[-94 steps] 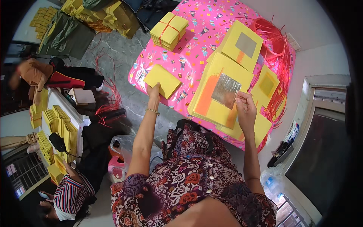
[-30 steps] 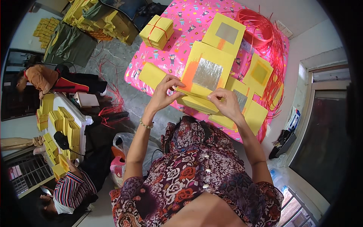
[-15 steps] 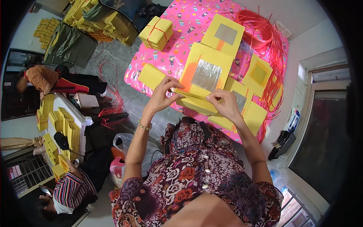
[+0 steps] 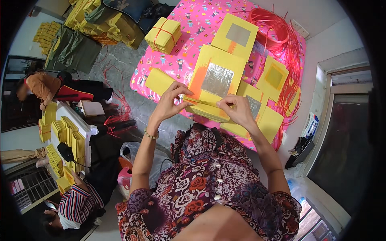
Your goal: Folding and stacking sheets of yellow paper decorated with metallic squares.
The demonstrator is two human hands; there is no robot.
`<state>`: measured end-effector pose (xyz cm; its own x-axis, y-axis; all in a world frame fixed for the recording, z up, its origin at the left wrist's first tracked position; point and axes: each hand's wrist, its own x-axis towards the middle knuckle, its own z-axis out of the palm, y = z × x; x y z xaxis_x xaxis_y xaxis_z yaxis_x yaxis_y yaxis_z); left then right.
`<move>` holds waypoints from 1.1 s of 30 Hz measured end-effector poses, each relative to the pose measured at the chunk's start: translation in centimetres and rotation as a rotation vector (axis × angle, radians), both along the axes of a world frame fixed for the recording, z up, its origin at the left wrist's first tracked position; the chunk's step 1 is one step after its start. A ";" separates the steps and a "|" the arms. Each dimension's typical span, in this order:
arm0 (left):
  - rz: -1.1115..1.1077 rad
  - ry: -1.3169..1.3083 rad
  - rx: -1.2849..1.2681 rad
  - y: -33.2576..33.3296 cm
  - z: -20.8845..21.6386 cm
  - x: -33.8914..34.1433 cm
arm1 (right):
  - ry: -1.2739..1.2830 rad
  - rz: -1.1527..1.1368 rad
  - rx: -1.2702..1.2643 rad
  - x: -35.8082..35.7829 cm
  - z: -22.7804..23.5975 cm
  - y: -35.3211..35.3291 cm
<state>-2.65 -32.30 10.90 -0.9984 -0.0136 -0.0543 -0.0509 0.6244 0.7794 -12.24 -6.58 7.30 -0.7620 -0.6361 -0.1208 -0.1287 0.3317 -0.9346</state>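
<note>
A stack of yellow paper sheets point(image 4: 212, 112) lies at the near edge of the table in front of me. Its top sheet point(image 4: 221, 58) carries a silver foil square point(image 4: 218, 80) with an orange band at its left. The near edge of this sheet is turned up into a narrow strip. My left hand point(image 4: 172, 103) pinches that strip's left end between thumb and fingers. At the right end my right hand point(image 4: 238, 109) is closed on the strip, thumb against forefinger. Beyond lies another yellow sheet with a foil square point(image 4: 238, 34).
A pink patterned cloth point(image 4: 189, 44) covers the table. A tied yellow paper bundle point(image 4: 162, 35) stands at the far left, a folded yellow piece point(image 4: 160, 81) nearer. Red plastic strips point(image 4: 277, 36) heap at the right. Two people work at a side table point(image 4: 82, 120) on the left.
The view has shifted slightly. Both hands keep their pinch on the sheet's near edge, and the turned-up strip lies a little flatter.
</note>
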 end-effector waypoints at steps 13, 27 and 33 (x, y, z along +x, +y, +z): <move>0.174 0.582 -0.431 4.9 0.8 -5.2 | 0.319 -0.246 -0.041 -7.5 0.4 -1.8; -0.234 0.231 -0.682 6.7 -2.8 -7.6 | 0.724 -0.257 0.192 -13.1 -2.8 -4.3; -0.250 0.194 -0.667 6.6 -2.7 -7.8 | 0.575 -0.038 0.129 -13.8 -2.8 -5.7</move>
<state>-10.44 -25.71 8.17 -0.9667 0.2478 0.0641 0.2558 0.9435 0.2105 -26.03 -12.30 4.52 -0.7499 -0.6150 0.2438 -0.5886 0.4520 -0.6703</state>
